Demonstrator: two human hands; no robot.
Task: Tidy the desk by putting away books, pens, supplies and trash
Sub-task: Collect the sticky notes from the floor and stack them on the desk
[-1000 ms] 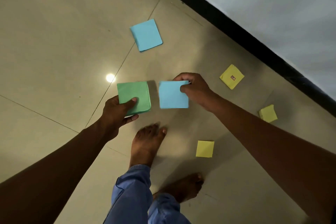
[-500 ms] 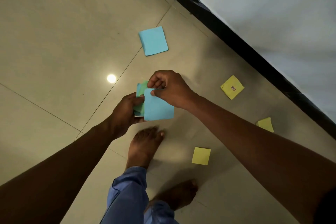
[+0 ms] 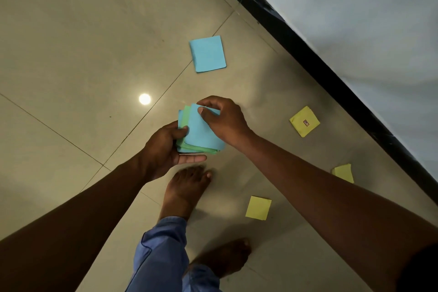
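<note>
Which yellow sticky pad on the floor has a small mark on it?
The yellow pad nearest the black skirting, right of the hands; the other two look plain.

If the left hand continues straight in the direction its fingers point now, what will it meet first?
The left hand points rightward under the sticky-note stack it holds. Past that, probably the right forearm, though depth is unclear from this single view.

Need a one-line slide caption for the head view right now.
Both hands, left and right, hold blue-and-green paper pads; blue pad and three yellow pads lie on the floor.
</note>
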